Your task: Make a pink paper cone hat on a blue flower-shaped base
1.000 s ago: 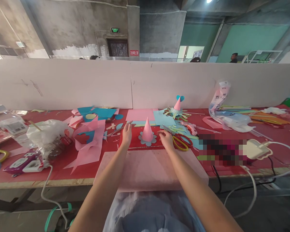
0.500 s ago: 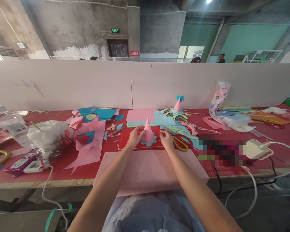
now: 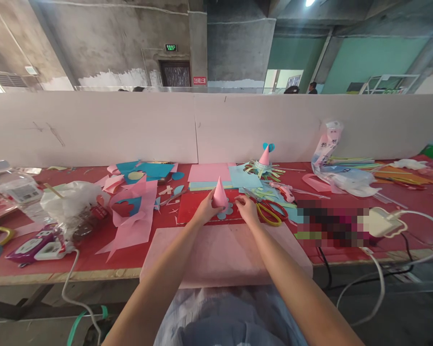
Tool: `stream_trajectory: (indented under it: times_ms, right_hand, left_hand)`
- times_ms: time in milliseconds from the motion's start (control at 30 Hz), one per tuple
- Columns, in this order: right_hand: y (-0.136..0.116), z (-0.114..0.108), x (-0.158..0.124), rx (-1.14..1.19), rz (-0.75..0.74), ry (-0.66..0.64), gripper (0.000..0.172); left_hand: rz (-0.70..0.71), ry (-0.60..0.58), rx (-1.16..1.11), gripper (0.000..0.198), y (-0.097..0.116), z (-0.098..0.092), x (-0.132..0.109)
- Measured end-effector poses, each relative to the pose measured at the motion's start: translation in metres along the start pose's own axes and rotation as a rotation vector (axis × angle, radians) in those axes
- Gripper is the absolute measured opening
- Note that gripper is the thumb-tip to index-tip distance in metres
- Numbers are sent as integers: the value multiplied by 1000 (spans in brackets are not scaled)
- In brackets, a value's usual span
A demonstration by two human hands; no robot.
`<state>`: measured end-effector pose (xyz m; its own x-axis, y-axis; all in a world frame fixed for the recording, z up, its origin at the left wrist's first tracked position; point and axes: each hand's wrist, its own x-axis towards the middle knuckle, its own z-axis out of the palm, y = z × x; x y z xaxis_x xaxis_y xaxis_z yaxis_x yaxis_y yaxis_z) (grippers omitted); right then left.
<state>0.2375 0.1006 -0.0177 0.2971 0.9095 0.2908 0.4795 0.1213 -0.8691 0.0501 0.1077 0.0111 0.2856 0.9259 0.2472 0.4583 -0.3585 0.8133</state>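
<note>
A pink paper cone (image 3: 220,196) stands point up on a light blue scalloped paper base (image 3: 229,209), parts of which show to the right and in front. My left hand (image 3: 205,209) is closed around the cone's lower left side, its thumb across the front. To the right of the scalloped base, my right hand (image 3: 247,209) is loosely curled with nothing visible between its fingers. Under both lies a red sheet (image 3: 193,204). Beyond, a finished-looking pink cone (image 3: 264,156) with blue round ears sits on a fringed paper ring (image 3: 262,169).
Scissors (image 3: 270,214) lie right of my right hand, with a pink glue gun (image 3: 286,192) behind. Pink and blue paper scraps (image 3: 137,226) cover the left side. A pink foam block (image 3: 223,254) is at the front edge; a pale board (image 3: 147,125) stands behind.
My left hand has moved in and wrapped the cone's lower side, shifting it slightly. My right hand has moved slightly left.
</note>
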Motion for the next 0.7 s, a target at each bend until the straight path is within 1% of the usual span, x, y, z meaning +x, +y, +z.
stream_trajectory:
  times_ms: [100,233,367,433,567,633,700]
  right_hand:
    - [-1,-1,-1,27,15,-10,21]
    - [-1,-1,-1,-19,-16,22,20]
    - [-1,0,-1,-37,-32,28,19]
    - [-1,0,-1,-35,-31,30,19]
    - [-2,-1,-1,-42,-35,36,19]
    - [-2,-1,-2,-55,-31,33,19]
    - [-4,-1,-2,-65,-20,29,19]
  left_hand:
    - [10,-5,8,78,-1,0,0]
    - [1,-17,7,79,-2,0,-1]
    - [-9,-27,-52,81,-3,-1,0]
    - [10,12,-132,75,-4,-4,1]
    - [35,170,-339,51,-9,-12,7]
    - [30,216,-391,48,-11,-15,8]
    - [30,230,-393,48,-11,-16,8]
